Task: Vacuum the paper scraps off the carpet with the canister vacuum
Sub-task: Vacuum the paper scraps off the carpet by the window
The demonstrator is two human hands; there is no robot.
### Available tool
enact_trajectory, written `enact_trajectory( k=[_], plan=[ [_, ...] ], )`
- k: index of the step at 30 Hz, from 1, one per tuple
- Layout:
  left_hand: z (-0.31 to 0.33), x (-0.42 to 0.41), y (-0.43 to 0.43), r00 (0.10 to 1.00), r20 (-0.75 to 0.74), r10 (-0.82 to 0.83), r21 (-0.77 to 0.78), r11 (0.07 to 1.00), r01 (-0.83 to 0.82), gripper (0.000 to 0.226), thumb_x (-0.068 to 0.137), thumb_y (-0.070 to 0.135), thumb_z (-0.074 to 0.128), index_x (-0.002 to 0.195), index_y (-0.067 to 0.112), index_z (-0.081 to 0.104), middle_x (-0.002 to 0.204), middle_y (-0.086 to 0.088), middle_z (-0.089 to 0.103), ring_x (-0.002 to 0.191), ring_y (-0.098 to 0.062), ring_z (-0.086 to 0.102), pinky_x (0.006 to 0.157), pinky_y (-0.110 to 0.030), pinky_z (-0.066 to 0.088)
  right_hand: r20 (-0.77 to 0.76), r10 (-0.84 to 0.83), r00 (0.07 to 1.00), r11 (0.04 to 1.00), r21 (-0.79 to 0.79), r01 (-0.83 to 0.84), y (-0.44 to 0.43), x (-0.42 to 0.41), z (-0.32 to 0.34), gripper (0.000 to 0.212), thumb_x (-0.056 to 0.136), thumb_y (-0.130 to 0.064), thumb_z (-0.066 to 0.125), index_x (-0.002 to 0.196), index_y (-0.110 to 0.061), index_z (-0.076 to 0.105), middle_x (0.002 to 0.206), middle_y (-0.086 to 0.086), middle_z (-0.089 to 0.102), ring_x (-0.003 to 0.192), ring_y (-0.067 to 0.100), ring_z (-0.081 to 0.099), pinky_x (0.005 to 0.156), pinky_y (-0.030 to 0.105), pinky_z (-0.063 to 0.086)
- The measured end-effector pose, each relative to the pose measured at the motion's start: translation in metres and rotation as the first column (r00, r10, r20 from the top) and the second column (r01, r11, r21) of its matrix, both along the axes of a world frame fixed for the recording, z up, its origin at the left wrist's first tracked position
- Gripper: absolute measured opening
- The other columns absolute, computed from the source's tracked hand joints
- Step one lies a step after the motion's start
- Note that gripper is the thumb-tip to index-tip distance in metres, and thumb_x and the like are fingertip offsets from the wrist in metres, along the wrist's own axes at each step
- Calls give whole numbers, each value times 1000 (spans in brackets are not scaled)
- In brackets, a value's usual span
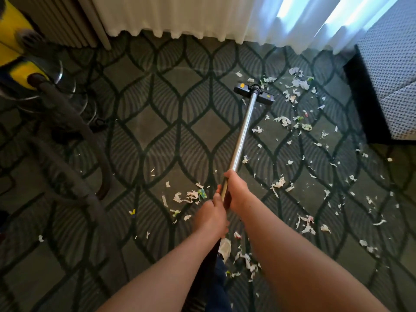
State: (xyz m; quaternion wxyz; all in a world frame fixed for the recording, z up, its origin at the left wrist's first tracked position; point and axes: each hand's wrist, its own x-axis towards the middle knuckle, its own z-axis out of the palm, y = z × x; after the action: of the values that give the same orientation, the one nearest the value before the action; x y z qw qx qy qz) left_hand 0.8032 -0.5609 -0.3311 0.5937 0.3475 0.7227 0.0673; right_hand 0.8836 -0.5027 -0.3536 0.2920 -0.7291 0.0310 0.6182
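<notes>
A metal vacuum wand [243,136] runs from my hands out to a black floor head [254,91] lying flat on the patterned carpet [157,122]. My right hand [236,191] grips the wand higher up, and my left hand [211,216] grips it just below, by the handle. Paper scraps [297,86] lie thick to the right of the floor head, with more scraps [186,197] near my hands and others [306,224] at the right. The yellow canister [15,52] stands at the far left, its grey hose [74,122] curving down the left side.
White curtains [202,16] hang along the far edge of the carpet. A grey woven armchair [391,91] with a dark base stands at the right. My shoe [225,247] shows beneath my arms. A black cord [99,124] lies by the canister.
</notes>
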Motion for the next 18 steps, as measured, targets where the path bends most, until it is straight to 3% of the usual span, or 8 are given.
enact_trajectory(
  k=[4,11,18],
  plan=[
    [7,50,52,998,26,63,2,998,-63,56,103,44,22,95,9,65,64,-6,61,51,-20,58,52,-28,50,-17,7,1000,1000,21,-7,54,47,9,16,93,-23,53,91,-7,52,70,10,53,57,20,51,56,32,47],
    [5,116,142,992,52,117,-37,993,-115,57,101,46,22,89,11,65,62,-5,64,53,-23,61,71,-37,57,4,65,998,996,60,-65,144,109,16,17,96,-22,52,90,-7,51,70,10,52,58,19,51,58,32,46],
    [-24,166,267,990,34,134,-8,991,-134,61,103,45,20,95,8,69,69,-5,66,57,-20,61,55,-25,45,3,62,998,993,100,-62,267,153,-8,17,97,-19,51,86,-6,50,69,12,53,57,21,52,54,33,46]
  ],
)
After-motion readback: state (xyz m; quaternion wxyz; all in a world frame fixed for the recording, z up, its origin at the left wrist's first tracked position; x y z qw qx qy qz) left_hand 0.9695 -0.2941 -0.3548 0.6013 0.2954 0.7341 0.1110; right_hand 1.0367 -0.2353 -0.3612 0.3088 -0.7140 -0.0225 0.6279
